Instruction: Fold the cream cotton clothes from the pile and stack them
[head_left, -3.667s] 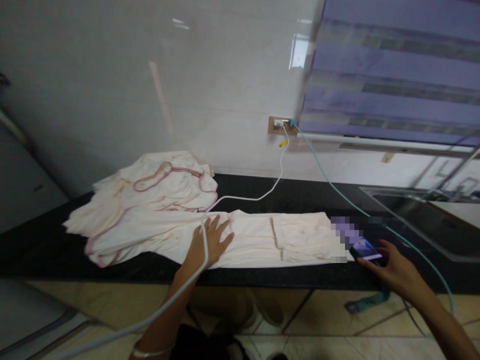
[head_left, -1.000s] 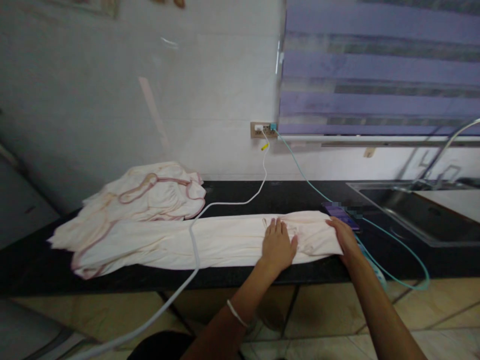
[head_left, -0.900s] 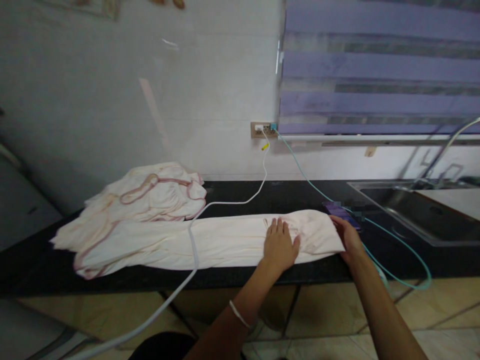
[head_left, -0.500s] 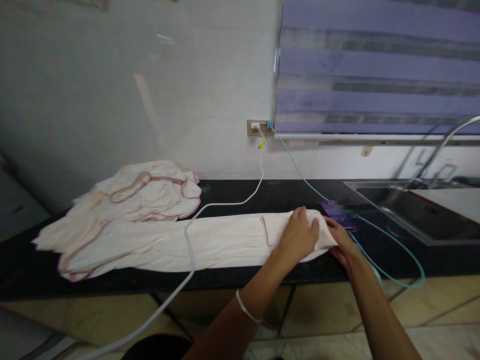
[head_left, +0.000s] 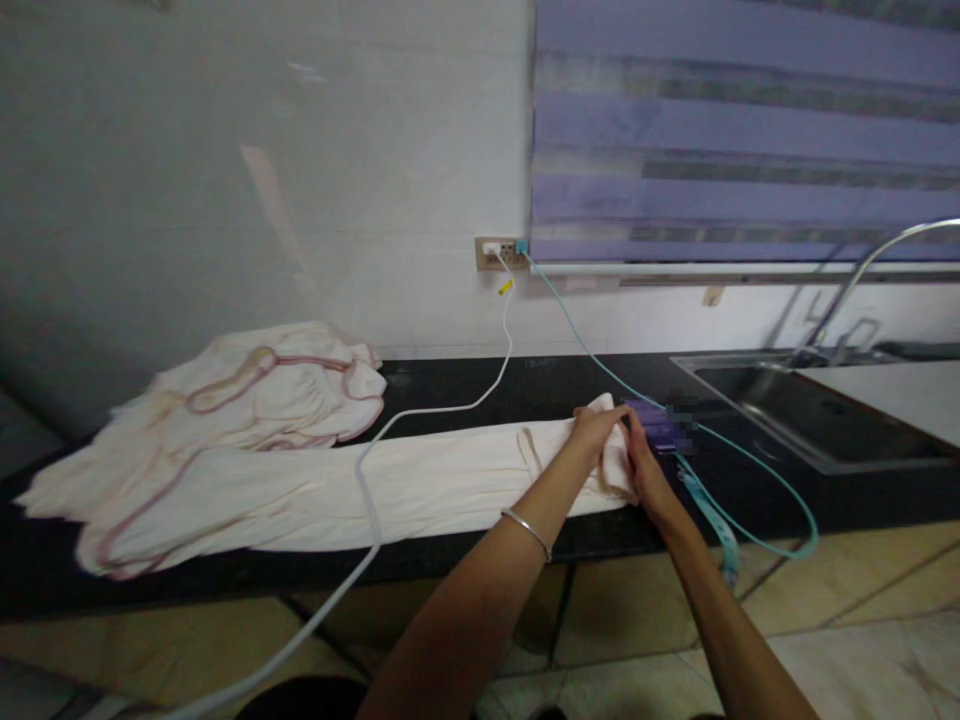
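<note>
Hands (head_left: 596, 428) (head_left: 643, 468), two; garment (head_left: 420, 480), one.

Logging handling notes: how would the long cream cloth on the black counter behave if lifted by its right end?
The long cream cloth looks thin and creased, so it would probably droop limply. Both hands, left and right, bunch its end easily, suggesting it is light.

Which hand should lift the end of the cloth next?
Probably left. The left hand already grips the end of the cream cloth from above, while the right hand sits at its edge beside the phone.
</note>
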